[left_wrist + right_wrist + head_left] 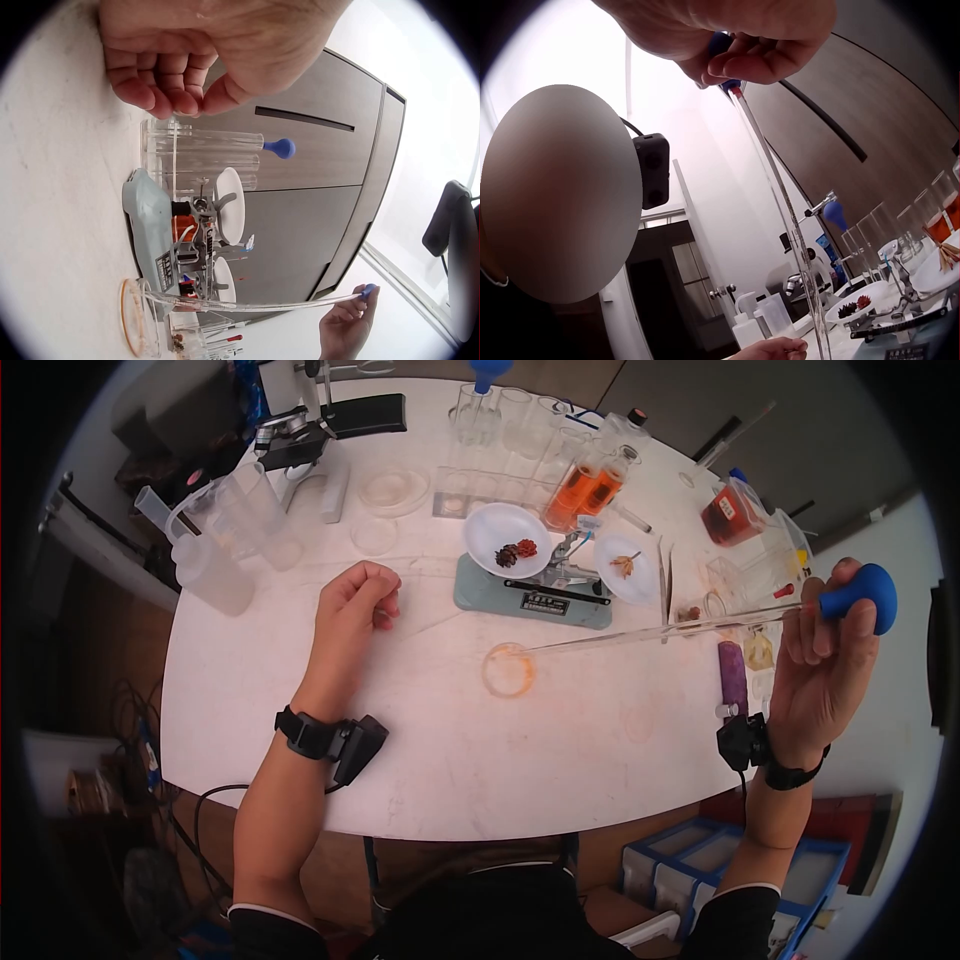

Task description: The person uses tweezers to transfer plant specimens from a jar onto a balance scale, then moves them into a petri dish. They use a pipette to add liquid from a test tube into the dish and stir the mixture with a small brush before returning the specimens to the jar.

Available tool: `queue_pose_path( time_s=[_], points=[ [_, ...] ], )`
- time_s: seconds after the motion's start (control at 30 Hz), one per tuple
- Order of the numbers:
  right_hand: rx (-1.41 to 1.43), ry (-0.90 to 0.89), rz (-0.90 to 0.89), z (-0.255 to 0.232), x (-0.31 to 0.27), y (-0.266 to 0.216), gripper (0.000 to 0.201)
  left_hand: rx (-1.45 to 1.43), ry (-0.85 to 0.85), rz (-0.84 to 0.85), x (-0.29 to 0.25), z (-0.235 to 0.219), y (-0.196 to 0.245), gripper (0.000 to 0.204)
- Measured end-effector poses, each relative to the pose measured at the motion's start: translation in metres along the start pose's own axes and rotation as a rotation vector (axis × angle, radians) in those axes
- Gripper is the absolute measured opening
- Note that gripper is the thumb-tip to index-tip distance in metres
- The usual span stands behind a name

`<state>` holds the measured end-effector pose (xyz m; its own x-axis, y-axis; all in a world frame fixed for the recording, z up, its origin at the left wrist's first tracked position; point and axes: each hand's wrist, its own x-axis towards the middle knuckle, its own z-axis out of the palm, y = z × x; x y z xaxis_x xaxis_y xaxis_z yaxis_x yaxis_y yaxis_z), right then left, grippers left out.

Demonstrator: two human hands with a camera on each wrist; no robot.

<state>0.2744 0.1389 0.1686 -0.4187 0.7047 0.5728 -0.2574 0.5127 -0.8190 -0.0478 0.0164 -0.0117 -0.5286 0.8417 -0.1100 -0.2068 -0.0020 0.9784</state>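
My right hand (pixel 828 650) grips the blue rubber bulb (pixel 862 600) of a long glass pipette (pixel 660 632). The pipette slants down to the left, its tip at a small round glass dish (pixel 509 671) holding a little orange liquid. In the right wrist view the fingers of the right hand (pixel 742 45) curl round the bulb. My left hand (pixel 358 605) rests on the white table left of the dish, fingers loosely curled; the left wrist view shows the left hand (pixel 202 60) holding nothing.
Behind the dish stands a balance (pixel 530 600) with dried pieces on its white pans. Farther back are test tubes, bottles of orange liquid (pixel 572 495) and a microscope (pixel 300 440). Plastic beakers and a wash bottle (pixel 212 575) stand at left; a purple tube (pixel 733 672) lies at right.
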Motion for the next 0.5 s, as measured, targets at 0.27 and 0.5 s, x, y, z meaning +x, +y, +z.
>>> queue_pose_path(
  time_s=[0.27, 0.5],
  points=[
    [-0.005, -0.013, -0.003, 0.0019, 0.0012, 0.0004, 0.041, -0.007, -0.007, -0.002, 0.0018, -0.0011, -0.0019, 0.015],
    [0.009, -0.015, 0.004, 0.0030, -0.0002, 0.0015, 0.040, -0.003, 0.001, 0.003, 0.0004, 0.0009, 0.0001, 0.016]
  ],
)
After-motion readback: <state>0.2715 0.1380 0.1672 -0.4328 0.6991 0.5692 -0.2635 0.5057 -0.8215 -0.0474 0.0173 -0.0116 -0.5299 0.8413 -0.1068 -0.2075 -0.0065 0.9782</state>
